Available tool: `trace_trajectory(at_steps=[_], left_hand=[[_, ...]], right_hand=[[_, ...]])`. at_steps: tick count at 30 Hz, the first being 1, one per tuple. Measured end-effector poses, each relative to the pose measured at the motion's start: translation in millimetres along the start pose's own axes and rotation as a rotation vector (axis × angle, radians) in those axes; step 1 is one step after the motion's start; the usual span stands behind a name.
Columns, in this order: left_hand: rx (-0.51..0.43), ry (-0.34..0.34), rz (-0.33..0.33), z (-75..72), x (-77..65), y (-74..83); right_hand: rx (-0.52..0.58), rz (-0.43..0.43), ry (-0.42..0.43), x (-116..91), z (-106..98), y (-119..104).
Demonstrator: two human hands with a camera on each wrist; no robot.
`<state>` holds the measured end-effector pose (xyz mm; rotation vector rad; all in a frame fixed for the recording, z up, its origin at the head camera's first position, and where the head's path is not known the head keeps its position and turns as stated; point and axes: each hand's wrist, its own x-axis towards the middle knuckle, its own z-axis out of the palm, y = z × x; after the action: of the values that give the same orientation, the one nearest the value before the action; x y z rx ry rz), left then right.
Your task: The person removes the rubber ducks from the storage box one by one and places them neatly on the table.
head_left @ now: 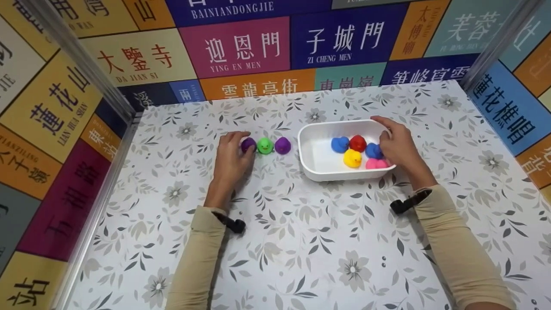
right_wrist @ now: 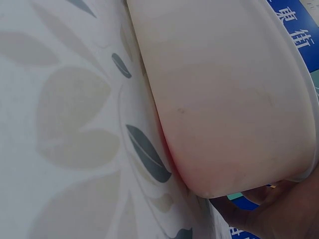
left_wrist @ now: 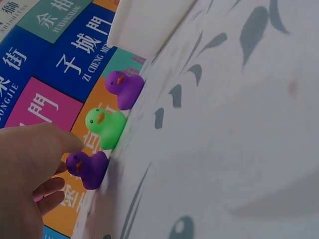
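A person's left hand point(head_left: 231, 156) works at one end of a short row on a flower-patterned surface point(head_left: 301, 241), its fingers curled about a purple duck point(left_wrist: 88, 170), thumb to one side and the rest opposite. Just beside those fingers, a green duck point(head_left: 265, 146) stands upright, and past it a second purple duck point(head_left: 282, 145). Farther from the left fingers sits a white tub point(head_left: 344, 175); bunched toward its far end are a blue duck point(head_left: 339, 144), a red duck point(head_left: 357, 143), a yellow duck point(head_left: 352, 159), another blue duck point(head_left: 373, 150) and a partly hidden pink duck point(head_left: 376, 164). At that end the right hand point(head_left: 400, 144) holds the tub, fingers clamped at its rim. Lettered wall panels point(head_left: 241, 47) rise beyond. The step appears to be handling the row's end duck, though whether setting down or picking up is hard to tell; the next move calls for clearing its green neighbour without a nudge, the tub held steady.
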<state>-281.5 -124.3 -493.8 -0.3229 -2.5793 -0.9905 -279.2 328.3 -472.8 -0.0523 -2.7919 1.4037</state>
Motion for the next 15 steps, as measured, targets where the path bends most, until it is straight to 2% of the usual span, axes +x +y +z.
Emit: trace_trajectory(at_steps=[4,9,15], left_hand=[[-0.019,0.017,0.012,-0.6,0.3,8.9],[-0.061,0.026,0.059,-0.8,2.7,24.2],[-0.104,0.0,0.119,1.6,7.5,46.0]], right_hand=[[0.0,0.001,-0.003,0,0,0],[0.0,-0.01,-0.001,-1,0,0],[-0.007,-0.04,0.013,0,0,1]])
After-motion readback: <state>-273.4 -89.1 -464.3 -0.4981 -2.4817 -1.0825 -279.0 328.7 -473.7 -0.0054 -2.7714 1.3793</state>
